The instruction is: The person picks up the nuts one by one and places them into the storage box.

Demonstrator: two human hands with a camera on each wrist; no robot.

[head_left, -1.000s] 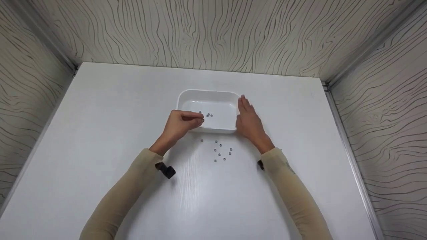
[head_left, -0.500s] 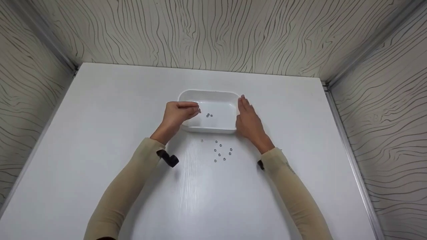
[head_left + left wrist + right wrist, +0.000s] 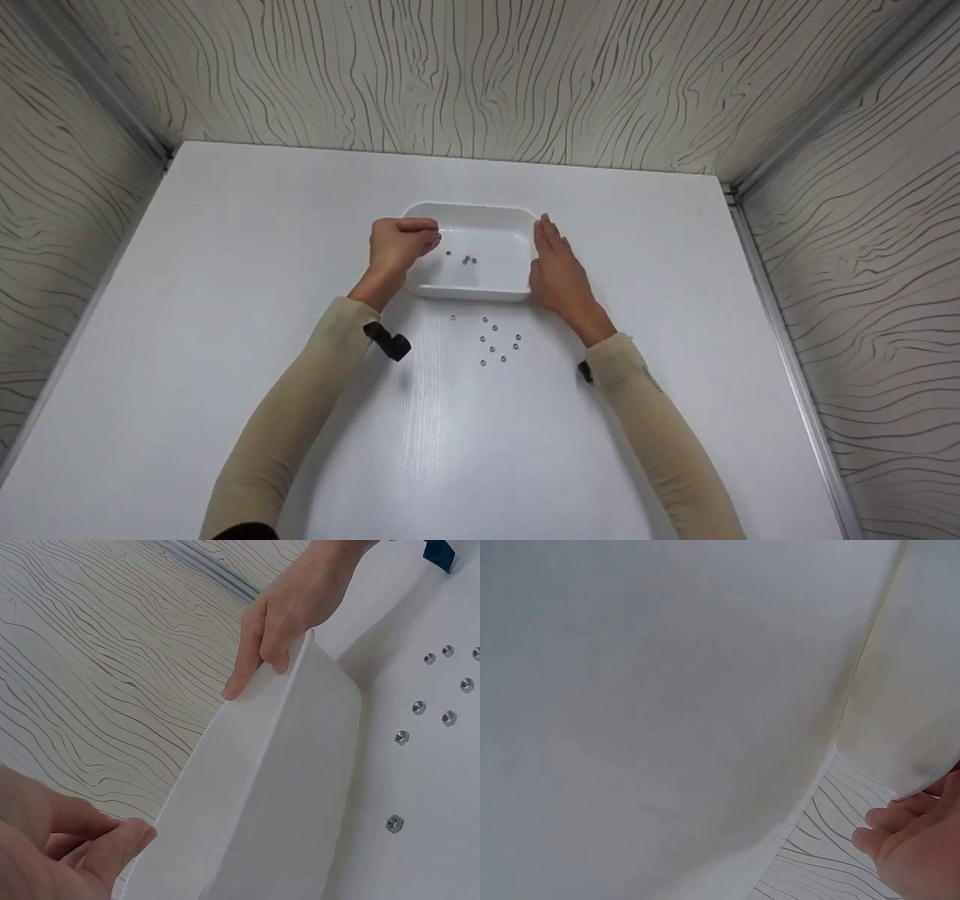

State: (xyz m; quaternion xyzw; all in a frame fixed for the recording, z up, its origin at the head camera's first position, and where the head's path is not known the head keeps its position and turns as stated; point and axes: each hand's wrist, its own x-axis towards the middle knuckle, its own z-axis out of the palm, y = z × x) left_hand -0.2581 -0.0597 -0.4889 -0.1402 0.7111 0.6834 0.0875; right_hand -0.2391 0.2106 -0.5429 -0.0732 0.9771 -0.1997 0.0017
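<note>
A white plastic tray [image 3: 472,294] stands on the table with several small metal nuts [image 3: 466,260] in it. My left hand [image 3: 397,244] is over the tray's left end, thumb and fingertips pinched together. A small dark nut [image 3: 438,236] shows at those fingertips in the head view. From the left wrist, the pinched fingers [image 3: 124,844] appear by the tray rim, the nut hidden. My right hand [image 3: 561,274] rests against the tray's right side, fingers straight. More hex nuts [image 3: 418,708] lie scattered on the table before the tray.
The white table [image 3: 480,450] meets wood-grain patterned panels [image 3: 480,82] at the back and sides. Metal rails [image 3: 795,345] run along the sides. A black wrist camera [image 3: 388,342] sits on the left sleeve.
My left hand has moved away from me and slightly left over the tray, still pinching the nut. A nut inside the tray has come back into view. My right hand stays put.
</note>
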